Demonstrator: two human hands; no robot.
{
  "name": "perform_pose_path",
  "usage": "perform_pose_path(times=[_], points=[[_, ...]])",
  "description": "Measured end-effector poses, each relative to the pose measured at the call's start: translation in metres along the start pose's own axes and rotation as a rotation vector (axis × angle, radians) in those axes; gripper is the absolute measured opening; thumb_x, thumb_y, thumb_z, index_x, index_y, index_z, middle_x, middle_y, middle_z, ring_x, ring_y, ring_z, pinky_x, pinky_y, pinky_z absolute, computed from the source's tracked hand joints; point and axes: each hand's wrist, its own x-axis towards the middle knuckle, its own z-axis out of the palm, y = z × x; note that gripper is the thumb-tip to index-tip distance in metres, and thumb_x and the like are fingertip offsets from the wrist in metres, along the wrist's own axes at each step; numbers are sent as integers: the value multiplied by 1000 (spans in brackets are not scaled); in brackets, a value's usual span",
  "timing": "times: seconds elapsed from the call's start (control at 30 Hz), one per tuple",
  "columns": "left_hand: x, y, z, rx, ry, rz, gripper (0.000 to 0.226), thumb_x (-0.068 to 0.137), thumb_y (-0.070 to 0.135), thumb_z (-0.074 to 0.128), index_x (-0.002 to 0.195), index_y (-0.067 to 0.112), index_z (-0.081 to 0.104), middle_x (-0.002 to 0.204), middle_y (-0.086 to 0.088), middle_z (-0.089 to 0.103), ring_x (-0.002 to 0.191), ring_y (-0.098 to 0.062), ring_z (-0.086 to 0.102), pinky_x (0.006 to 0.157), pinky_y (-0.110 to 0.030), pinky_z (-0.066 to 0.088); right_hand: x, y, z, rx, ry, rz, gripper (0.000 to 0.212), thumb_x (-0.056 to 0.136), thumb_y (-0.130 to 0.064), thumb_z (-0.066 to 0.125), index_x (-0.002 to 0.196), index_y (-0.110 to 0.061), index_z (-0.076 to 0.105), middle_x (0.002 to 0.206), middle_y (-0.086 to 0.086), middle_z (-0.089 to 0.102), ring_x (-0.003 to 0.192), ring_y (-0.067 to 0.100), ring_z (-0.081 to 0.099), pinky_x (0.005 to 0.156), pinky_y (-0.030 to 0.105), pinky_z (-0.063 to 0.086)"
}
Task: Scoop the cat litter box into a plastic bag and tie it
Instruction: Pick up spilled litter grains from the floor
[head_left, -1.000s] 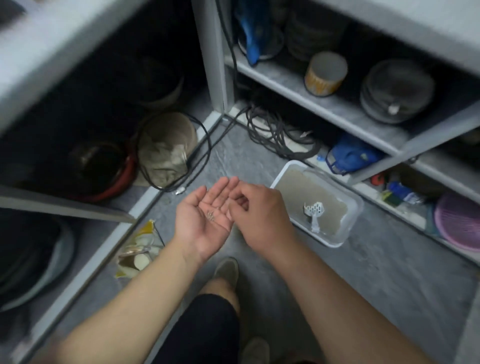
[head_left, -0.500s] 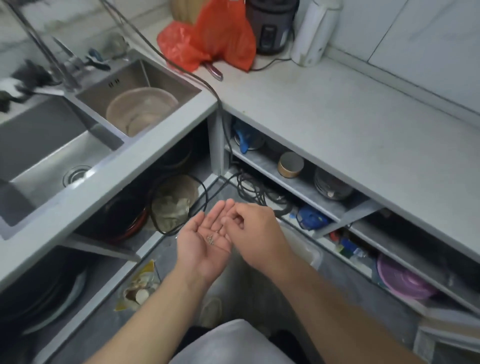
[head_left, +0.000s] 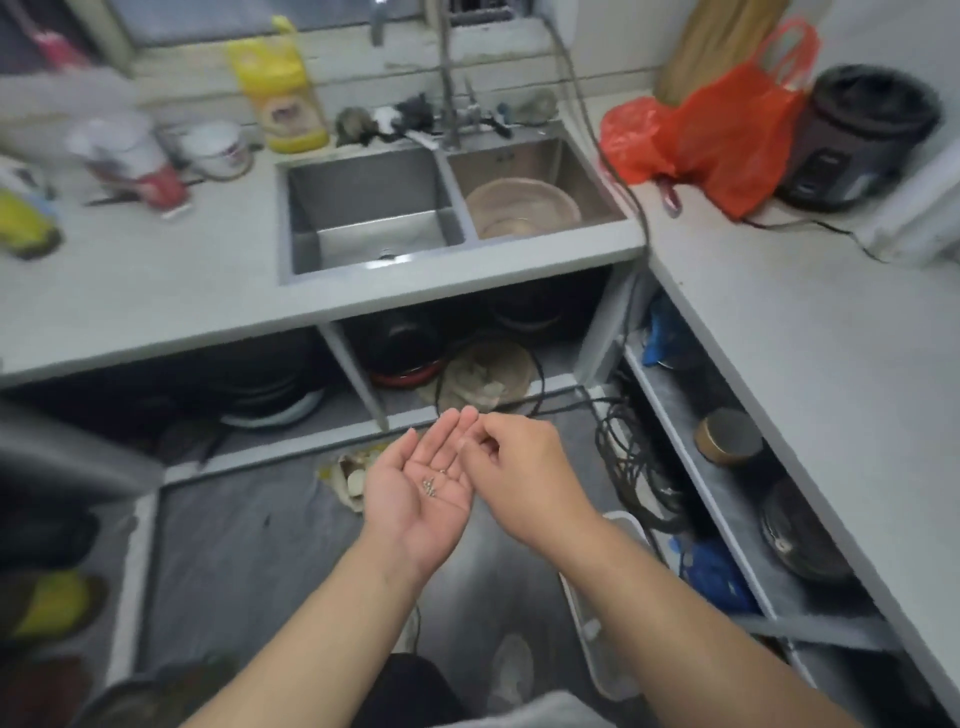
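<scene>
My left hand (head_left: 423, 480) is held flat, palm up, in front of me, with a few small grey litter grains (head_left: 430, 484) lying on the palm. My right hand (head_left: 511, 475) hovers just right of it, fingers curled, fingertips close to the left fingers; whether it pinches a grain I cannot tell. The white litter box (head_left: 597, 623) stands on the grey floor below my right forearm, mostly hidden by my arm. A red plastic bag (head_left: 727, 135) lies on the counter at the back right.
A double steel sink (head_left: 374, 208) with a bowl (head_left: 519, 205) sits in the counter ahead. Open shelves below hold pots, cables (head_left: 634, 457) and a tin (head_left: 727, 434). A rice cooker (head_left: 862, 135) stands far right. A yellow bottle (head_left: 283, 104) stands behind the sink.
My view has risen from the floor to the sink and counter. Both hands keep the same pose, left palm up with the grains. The litter box has slipped under my right arm.
</scene>
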Motion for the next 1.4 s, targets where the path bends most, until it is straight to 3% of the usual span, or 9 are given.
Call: perform_pose_path(times=[0.2, 0.3, 0.43, 0.57, 0.63, 0.8, 0.97, 1.23, 1.4], points=[[-66, 43, -64, -226, 82, 261, 43, 106, 23, 36, 121, -7, 63, 120, -24, 70, 103, -34, 73, 99, -45, 53, -20, -61, 57, -46, -222, -308, 19, 88, -17, 60, 71, -11, 65, 67, 1, 64, 64, 14, 55, 64, 28, 44], [-104, 64, -102, -318, 118, 391, 41, 106, 22, 37, 117, -5, 64, 120, -23, 71, 100, -32, 75, 94, -43, 58, -41, -95, 96, -66, -323, -447, 21, 87, -17, 60, 66, -14, 59, 64, -3, 59, 62, 12, 50, 61, 27, 38], [-160, 84, -162, -428, 154, 532, 40, 106, 23, 36, 115, -4, 65, 119, -23, 71, 98, -32, 75, 103, -43, 49, -86, -137, 147, -67, -458, -594, 30, 87, -17, 62, 61, -19, 47, 61, -4, 54, 61, 15, 49, 61, 30, 38], [-218, 88, -237, -539, 188, 634, 41, 106, 24, 35, 115, -3, 64, 117, -22, 72, 95, -31, 76, 108, -42, 46, -147, -166, 205, -82, -592, -698, 38, 87, -19, 63, 59, -27, 40, 59, -9, 49, 58, 7, 47, 57, 16, 31], [-248, 86, -276, -588, 196, 666, 42, 106, 26, 34, 116, -2, 65, 118, -20, 72, 97, -30, 76, 114, -41, 41, -183, -177, 232, -88, -662, -739, 33, 87, -18, 63, 60, -26, 44, 60, -8, 51, 59, 7, 48, 57, 15, 33], [-328, 65, -377, -747, 235, 780, 44, 106, 28, 34, 116, 1, 67, 122, -18, 72, 101, -29, 75, 115, -38, 39, -282, -202, 298, -122, -887, -865, 12, 84, -13, 58, 73, -8, 61, 68, 3, 62, 65, 17, 54, 66, 34, 46], [-397, 36, -452, -918, 298, 946, 45, 105, 28, 35, 122, -1, 64, 123, -19, 71, 103, -31, 74, 109, -39, 42, -373, -222, 349, -131, -1090, -1015, 8, 82, -7, 59, 77, -8, 64, 71, 1, 63, 66, 14, 52, 62, 19, 41], [-437, -2, -510, -1143, 397, 1108, 46, 106, 29, 36, 115, -4, 67, 121, -22, 71, 101, -32, 74, 105, -40, 46, -443, -224, 404, -159, -1347, -1203, 6, 80, -5, 61, 79, -6, 67, 73, 4, 65, 64, 14, 51, 65, 27, 44], [-441, -19, -531, -1283, 466, 1205, 46, 106, 28, 35, 118, -5, 65, 120, -23, 71, 100, -31, 75, 96, -39, 49, -466, -216, 436, -135, -1523, -1256, 13, 78, 0, 62, 81, -9, 70, 76, -6, 66, 64, 1, 51, 68, 9, 41]])
